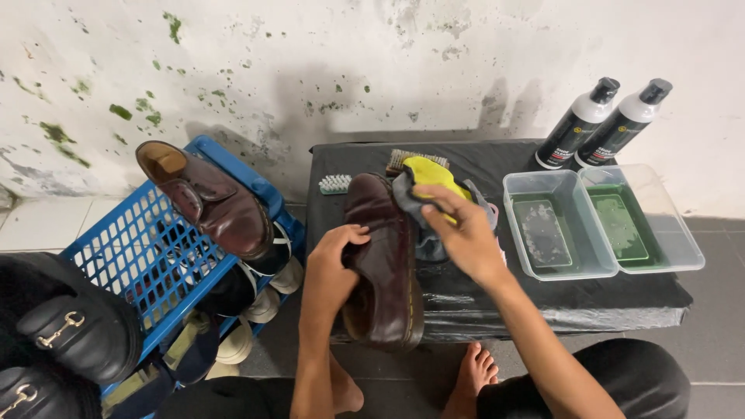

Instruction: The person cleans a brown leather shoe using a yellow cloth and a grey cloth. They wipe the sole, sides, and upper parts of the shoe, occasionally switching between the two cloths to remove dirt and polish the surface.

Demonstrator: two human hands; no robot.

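Left hand (335, 260) clamps dark brown shoe (384, 260) from its 9 o'clock flank, fingers curled over upper. Right hand (464, 233) pinches grey-yellow cloth (427, 182), pressed at shoe's 2 o'clock near collar. Shoe rests on black-covered table (543, 299), long axis 12-to-6, toe overhanging near edge. Right hand nearer cloth, left nearer shoe. Brushes (335, 184) at 12, clear trays (555, 225) at 3, blue crate (147, 256) at 9.

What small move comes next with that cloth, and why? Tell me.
Probably draw the cloth down along the shoe: the right hand presses it at the shoe's upper end, and the left hand steadies the side.
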